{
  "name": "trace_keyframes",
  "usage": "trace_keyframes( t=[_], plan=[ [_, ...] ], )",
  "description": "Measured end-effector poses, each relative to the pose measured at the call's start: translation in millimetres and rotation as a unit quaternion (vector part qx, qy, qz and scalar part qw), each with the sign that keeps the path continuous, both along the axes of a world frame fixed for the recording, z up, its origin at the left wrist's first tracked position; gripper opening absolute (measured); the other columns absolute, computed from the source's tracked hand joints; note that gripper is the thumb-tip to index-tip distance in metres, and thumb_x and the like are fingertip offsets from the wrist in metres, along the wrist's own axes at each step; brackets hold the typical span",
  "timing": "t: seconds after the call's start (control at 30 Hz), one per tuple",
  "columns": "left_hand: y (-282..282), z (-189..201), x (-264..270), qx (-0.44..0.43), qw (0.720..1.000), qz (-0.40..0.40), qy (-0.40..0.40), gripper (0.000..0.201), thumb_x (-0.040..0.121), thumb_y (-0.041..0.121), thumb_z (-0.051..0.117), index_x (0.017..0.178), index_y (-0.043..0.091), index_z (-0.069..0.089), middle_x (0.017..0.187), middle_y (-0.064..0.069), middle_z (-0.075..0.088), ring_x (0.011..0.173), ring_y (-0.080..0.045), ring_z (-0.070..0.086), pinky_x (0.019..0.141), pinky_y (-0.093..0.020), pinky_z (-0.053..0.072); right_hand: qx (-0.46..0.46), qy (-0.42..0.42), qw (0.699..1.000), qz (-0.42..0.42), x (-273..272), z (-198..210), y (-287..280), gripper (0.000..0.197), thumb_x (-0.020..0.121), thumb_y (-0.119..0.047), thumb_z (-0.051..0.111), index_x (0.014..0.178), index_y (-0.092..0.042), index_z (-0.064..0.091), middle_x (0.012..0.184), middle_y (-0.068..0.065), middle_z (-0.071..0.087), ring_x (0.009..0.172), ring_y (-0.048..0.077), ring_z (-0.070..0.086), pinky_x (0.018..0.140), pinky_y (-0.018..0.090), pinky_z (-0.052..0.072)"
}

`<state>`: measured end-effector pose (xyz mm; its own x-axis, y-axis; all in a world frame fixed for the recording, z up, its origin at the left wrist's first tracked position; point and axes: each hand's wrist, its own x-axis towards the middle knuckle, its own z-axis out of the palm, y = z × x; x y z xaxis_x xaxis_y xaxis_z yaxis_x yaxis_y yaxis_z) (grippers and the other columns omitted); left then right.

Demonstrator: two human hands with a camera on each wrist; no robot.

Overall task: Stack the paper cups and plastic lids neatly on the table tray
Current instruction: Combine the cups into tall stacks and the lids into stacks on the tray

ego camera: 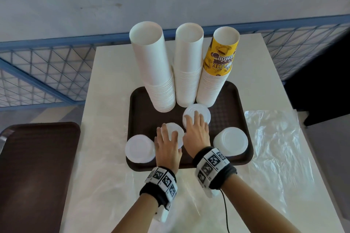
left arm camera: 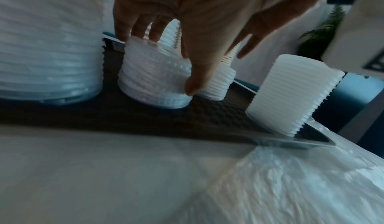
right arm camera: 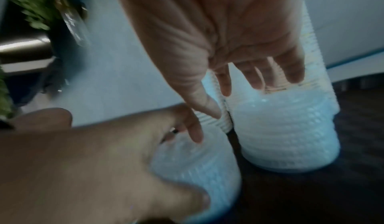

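Note:
A brown tray [ego camera: 151,119] on the white table holds three tall cup stacks: two plain white [ego camera: 155,66] [ego camera: 188,66] and one topped by a yellow printed cup [ego camera: 219,58]. In front of them stand several stacks of white plastic lids. My left hand [ego camera: 170,138] grips the middle-left lid stack [ego camera: 179,132] from above, fingers on its top and thumb down its side [left arm camera: 164,63]. My right hand [ego camera: 193,125] lies with straight fingers over the rear lid stack [ego camera: 199,109], which stands against the cups [right arm camera: 245,99]. Two more lid stacks stand at the tray's front left [ego camera: 139,148] and front right [ego camera: 231,141].
Crumpled clear plastic sheets [ego camera: 274,147] cover the table to the right of and in front of the tray. A second brown tray-like surface [ego camera: 37,166] lies to the left, off the table. A blue mesh railing [ego camera: 47,73] runs behind the table.

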<state>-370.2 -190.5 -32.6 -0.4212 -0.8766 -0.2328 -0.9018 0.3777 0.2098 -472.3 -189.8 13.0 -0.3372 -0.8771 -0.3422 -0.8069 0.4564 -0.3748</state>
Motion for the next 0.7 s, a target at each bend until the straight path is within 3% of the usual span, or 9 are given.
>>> trace_keyframes(
  t=[0.1,0.23,0.37,0.53,0.7],
  plan=[
    [-17.2,-7.1,-2.7,-0.013,0.999,0.029,0.024,0.073,0.042,0.017,0.092,0.102,0.011,0.052,0.125,-0.028,0.053,0.114,-0.047,0.053,0.081,-0.052,0.052,0.004,0.015,0.999,-0.029,-5.7,-13.8,-6.5,0.06,0.088,-0.003,0.042,0.144,-0.015,0.023,0.156,0.018,0.0,0.144,0.036,-0.002,0.116,0.052,0.01],
    [-31.5,-14.9,-7.8,-0.004,0.996,0.05,0.073,0.053,0.071,0.012,0.078,0.117,0.008,0.053,0.143,-0.026,0.033,0.135,-0.046,0.029,0.103,-0.055,0.036,0.012,0.045,0.999,-0.024,-6.5,-29.6,-11.3,0.062,0.088,-0.004,0.045,0.143,-0.021,0.023,0.157,0.016,-0.007,0.144,0.038,-0.009,0.112,0.06,0.01],
    [-34.3,-23.3,-9.8,-0.018,0.992,0.053,0.112,0.052,0.067,0.01,0.08,0.112,0.006,0.054,0.14,-0.029,0.036,0.131,-0.05,0.032,0.1,-0.058,0.037,0.0,0.049,0.999,-0.019,-3.3,-38.2,-5.4,0.058,0.089,-0.009,0.049,0.142,-0.021,0.027,0.156,0.018,-0.004,0.144,0.037,-0.008,0.11,0.062,0.014],
    [-33.2,-28.8,-14.2,-0.046,0.987,0.03,0.148,0.061,0.06,0.01,0.084,0.109,0.011,0.048,0.135,-0.031,0.041,0.125,-0.052,0.04,0.094,-0.058,0.042,-0.071,0.063,0.994,-0.06,0.4,-54.2,7.0,0.054,0.08,-0.001,0.059,0.131,-0.015,0.046,0.152,0.029,0.014,0.142,0.044,0.01,0.105,0.062,0.023],
    [-32.6,-32.0,-15.5,-0.08,0.984,0.026,0.156,0.07,0.057,0.012,0.086,0.11,0.016,0.041,0.136,-0.031,0.041,0.126,-0.052,0.04,0.094,-0.06,0.04,-0.096,0.079,0.99,-0.073,-1.1,-63.5,10.8,0.058,0.075,0.002,0.063,0.127,-0.013,0.046,0.149,0.03,0.023,0.139,0.047,0.021,0.102,0.063,0.03]
  ],
)
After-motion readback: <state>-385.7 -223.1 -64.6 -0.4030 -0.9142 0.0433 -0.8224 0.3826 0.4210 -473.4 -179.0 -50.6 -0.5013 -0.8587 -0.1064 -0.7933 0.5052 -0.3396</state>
